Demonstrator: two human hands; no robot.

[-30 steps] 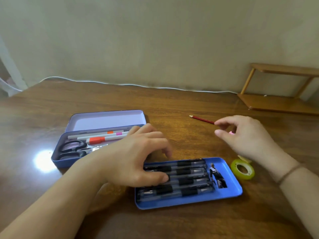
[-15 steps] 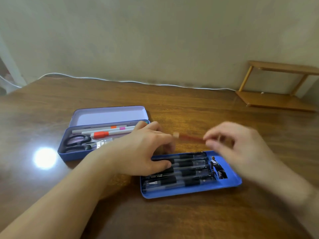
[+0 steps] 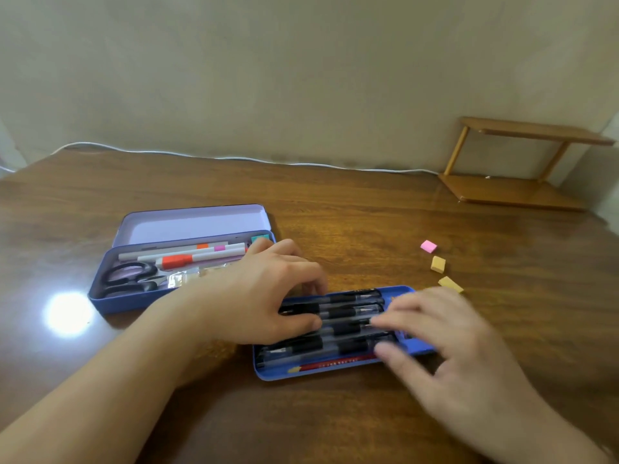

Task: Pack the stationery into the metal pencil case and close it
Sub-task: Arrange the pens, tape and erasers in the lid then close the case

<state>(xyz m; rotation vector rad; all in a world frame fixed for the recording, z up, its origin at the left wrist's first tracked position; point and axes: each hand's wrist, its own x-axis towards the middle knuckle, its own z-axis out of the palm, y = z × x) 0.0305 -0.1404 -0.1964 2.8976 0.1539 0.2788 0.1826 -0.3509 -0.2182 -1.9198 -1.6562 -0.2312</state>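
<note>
The open metal pencil case [image 3: 134,301] sits at the left with its lid [image 3: 194,224] tipped back; inside lie black scissors [image 3: 130,277] and white markers [image 3: 187,259]. A blue tray [image 3: 301,373] in front of me holds several black pens [image 3: 345,311] and a red pencil [image 3: 335,364] along its near edge. My left hand [image 3: 264,289] grips the tray's left end, thumb on the pens and fingers at the far rim. Over the tray's right end my right hand [image 3: 445,343] hovers, blurred, fingers spread and holding nothing.
Three small erasers lie right of the tray: pink [image 3: 428,246], orange [image 3: 438,264], yellow [image 3: 450,284]. A low wooden shelf [image 3: 512,189] stands at the back right. A white cable [image 3: 234,158] runs along the wall. Lamp glare [image 3: 68,314] marks the tabletop at the left.
My right hand picked up the red pencil from the table, carried it left and laid it in the blue tray's near edge. The left hand stayed on the tray.
</note>
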